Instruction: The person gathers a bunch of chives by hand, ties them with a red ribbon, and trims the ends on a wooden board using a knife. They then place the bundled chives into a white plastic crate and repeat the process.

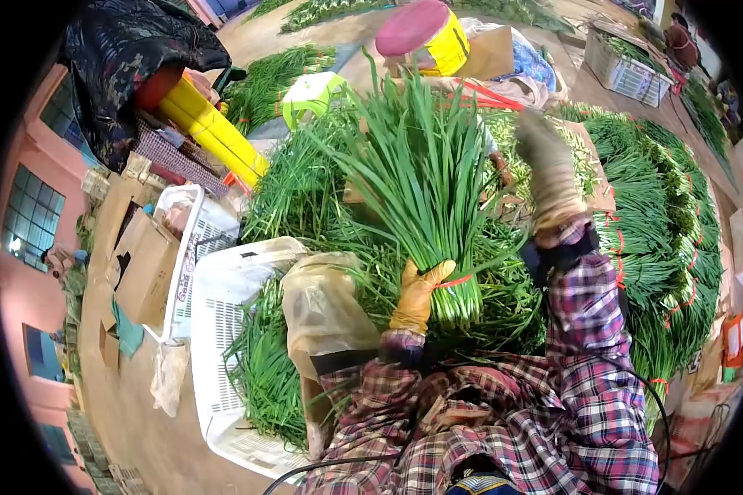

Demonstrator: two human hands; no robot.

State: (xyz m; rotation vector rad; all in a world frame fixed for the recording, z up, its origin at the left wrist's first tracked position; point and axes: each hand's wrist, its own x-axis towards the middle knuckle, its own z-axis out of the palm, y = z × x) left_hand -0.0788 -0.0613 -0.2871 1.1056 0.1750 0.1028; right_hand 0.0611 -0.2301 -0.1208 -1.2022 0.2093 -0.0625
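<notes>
My left hand (421, 290), in a yellow-orange glove, is closed around a bunch of garlic chives (417, 181) near its pale cut ends. The long green leaves fan out upward and away from me. A red band (456, 281) lies across the bunch just beside my thumb. To the right of the leaves, my right hand (546, 161) is raised, in a pale, dirty glove. Motion blur hides its fingers. Loose chives (504, 285) lie in a heap beneath both hands.
Banded chive bundles (652, 206) are stacked at right. A white basket (215, 355) with chives stands at left, beside another white crate (191, 223). Beyond are a green stool (312, 92), a yellow stool with a pink top (425, 37) and red bands (491, 97). Another person's hand (501, 169) shows behind the leaves.
</notes>
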